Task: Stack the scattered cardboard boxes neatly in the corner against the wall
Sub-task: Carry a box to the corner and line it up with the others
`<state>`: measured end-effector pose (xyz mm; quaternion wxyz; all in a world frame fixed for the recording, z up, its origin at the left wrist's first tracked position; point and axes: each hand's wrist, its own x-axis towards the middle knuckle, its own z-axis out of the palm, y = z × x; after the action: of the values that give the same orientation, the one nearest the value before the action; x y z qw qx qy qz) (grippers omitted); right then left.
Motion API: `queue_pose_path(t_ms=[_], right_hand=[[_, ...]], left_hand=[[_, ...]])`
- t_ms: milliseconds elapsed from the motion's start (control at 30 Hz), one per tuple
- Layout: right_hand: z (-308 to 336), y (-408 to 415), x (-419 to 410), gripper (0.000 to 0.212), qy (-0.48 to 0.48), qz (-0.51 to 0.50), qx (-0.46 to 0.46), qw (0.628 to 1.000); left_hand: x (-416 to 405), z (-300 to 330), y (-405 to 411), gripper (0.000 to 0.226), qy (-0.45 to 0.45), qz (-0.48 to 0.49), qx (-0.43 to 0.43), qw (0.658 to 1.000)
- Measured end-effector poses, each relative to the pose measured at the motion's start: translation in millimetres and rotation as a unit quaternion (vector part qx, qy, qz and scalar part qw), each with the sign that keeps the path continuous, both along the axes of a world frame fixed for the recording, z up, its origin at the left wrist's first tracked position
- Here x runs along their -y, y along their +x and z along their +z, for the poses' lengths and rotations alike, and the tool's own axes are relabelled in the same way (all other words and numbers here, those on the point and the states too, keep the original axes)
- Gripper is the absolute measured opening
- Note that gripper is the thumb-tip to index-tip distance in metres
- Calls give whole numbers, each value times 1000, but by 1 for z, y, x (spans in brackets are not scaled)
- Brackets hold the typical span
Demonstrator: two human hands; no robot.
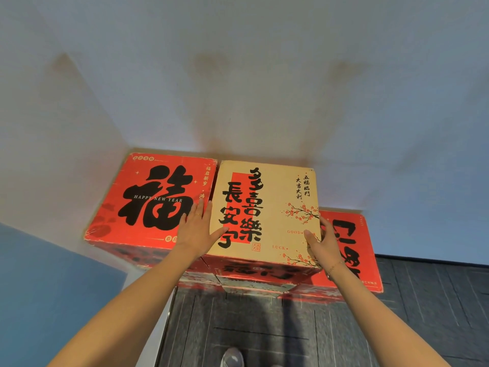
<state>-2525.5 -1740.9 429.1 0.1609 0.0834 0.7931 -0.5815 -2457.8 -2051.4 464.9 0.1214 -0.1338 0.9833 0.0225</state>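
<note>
Here, tan cardboard box (267, 207) tops the middle stack at the wall, beside red box (150, 197). Left hand (197, 229) flat against its left edge; right hand (321, 241) grips its right edge.

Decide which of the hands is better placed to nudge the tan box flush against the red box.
Right. The right hand grips the tan box on its far side from the red box, so it can push that way; the left hand sits between them.

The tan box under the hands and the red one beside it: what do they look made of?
Tan box: likely printed cardboard, matte kraft-brown face, creased edges. Red box: apparently cardboard too, with a slightly glossy red print and scuffed, worn corners. What is inside either cannot be seen.
</note>
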Motion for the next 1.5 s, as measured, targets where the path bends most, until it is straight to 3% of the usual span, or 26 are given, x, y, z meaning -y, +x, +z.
queue_pose_path(t_ms=[500,867,1500], right_hand=[[10,2,3,61,6,-1,-9,1000],[37,8,-5,62,49,-1,-6,999],[127,88,-127,58,180,-36,17,983]], left_hand=[[-3,3,2,88,0,6,-1,1000],[-3,16,2,70,22,-10,9,1000],[-147,92,-42,64,53,-275,29,960]])
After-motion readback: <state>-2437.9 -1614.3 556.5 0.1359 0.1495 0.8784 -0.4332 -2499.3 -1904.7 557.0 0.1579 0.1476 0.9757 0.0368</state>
